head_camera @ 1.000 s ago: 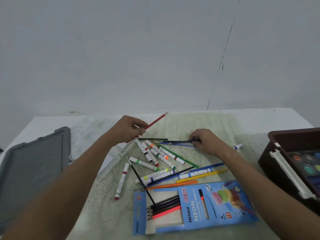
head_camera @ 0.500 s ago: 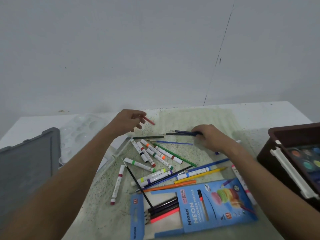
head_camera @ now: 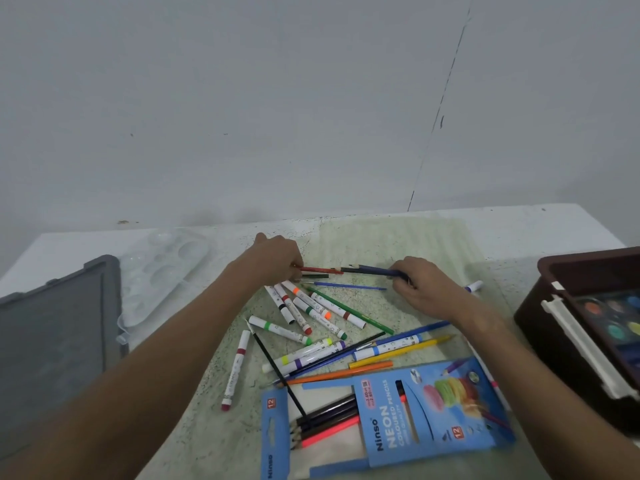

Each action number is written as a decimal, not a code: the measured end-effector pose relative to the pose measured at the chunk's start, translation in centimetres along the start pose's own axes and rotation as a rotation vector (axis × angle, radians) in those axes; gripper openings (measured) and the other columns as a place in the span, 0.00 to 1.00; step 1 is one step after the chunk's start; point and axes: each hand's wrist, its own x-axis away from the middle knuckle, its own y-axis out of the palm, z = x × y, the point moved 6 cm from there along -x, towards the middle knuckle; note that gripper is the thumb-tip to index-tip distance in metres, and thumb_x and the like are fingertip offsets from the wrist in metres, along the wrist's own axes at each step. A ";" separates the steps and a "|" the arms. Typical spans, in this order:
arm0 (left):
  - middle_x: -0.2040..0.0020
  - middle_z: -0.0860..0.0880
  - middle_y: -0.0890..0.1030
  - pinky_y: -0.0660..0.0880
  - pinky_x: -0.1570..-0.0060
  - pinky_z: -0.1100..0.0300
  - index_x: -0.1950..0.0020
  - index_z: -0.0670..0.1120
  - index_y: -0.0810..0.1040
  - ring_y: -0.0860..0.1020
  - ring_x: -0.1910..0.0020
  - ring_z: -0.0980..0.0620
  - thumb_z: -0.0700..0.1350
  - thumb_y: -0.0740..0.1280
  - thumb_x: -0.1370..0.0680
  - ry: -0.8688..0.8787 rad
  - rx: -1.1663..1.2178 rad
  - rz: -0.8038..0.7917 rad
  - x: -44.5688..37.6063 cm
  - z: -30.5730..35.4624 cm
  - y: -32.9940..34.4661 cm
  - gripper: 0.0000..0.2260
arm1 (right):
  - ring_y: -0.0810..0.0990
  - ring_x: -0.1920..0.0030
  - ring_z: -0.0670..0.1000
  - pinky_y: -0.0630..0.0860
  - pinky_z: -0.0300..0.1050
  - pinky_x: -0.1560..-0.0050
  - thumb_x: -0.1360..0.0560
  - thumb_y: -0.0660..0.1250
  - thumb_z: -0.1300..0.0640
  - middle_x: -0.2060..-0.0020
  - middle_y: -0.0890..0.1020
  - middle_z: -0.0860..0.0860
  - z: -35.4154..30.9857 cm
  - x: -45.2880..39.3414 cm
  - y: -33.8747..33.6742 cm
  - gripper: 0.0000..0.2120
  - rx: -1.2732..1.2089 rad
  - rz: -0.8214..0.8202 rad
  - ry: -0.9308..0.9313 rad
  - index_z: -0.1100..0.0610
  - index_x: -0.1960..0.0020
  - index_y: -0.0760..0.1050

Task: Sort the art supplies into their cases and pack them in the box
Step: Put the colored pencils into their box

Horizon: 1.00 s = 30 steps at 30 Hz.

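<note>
The left hand (head_camera: 277,259) pinches a red pencil (head_camera: 320,270) and the right hand (head_camera: 420,285) grips dark pencils (head_camera: 372,270), both low over the bench (head_camera: 540,230), behind the scattered markers (head_camera: 311,313) and blue pencil case (head_camera: 408,420).

Pencil box (head_camera: 429,414): bright blue, white "Ninso NEON" lettering, pastel macaron print. Inside it, black, dark and neon-pink pencils (head_camera: 327,424). Above the box: orange pencil (head_camera: 339,374), yellow pencil (head_camera: 401,351), green pencil (head_camera: 349,310), white markers (head_camera: 304,310) with coloured bands. Left of the box: grey lid (head_camera: 52,341). Right: dark brown bin (head_camera: 585,306). Table (head_camera: 540,230) white; mat (head_camera: 398,244) pale green, dark-speckled.
</note>
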 end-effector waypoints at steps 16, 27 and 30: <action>0.55 0.47 0.79 0.74 0.58 0.54 0.48 0.43 0.82 0.77 0.58 0.47 0.44 0.63 0.20 0.087 0.393 0.324 3.4 3.3 -3.7 0.09 | 0.73 0.55 0.47 0.65 0.36 0.54 0.21 0.61 0.59 0.56 0.78 0.49 -3.6 7.2 2.3 0.11 -0.002 -0.028 -0.138 0.56 0.42 0.77; 0.56 0.48 0.81 0.72 0.58 0.59 0.45 0.47 0.82 0.76 0.59 0.52 0.45 0.66 0.21 0.093 0.454 0.282 13.5 6.7 -0.5 0.09 | 0.78 0.54 0.50 0.64 0.33 0.56 0.25 0.67 0.61 0.56 0.82 0.52 -5.2 10.6 3.6 0.10 -0.050 -0.062 -0.221 0.58 0.44 0.81; 0.53 0.48 0.80 0.67 0.60 0.67 0.43 0.46 0.82 0.74 0.59 0.54 0.45 0.67 0.22 0.062 0.487 0.230 15.9 7.1 2.1 0.10 | 0.79 0.53 0.52 0.72 0.41 0.53 0.25 0.68 0.61 0.55 0.83 0.52 -5.2 11.4 3.7 0.11 -0.052 -0.070 -0.222 0.55 0.44 0.81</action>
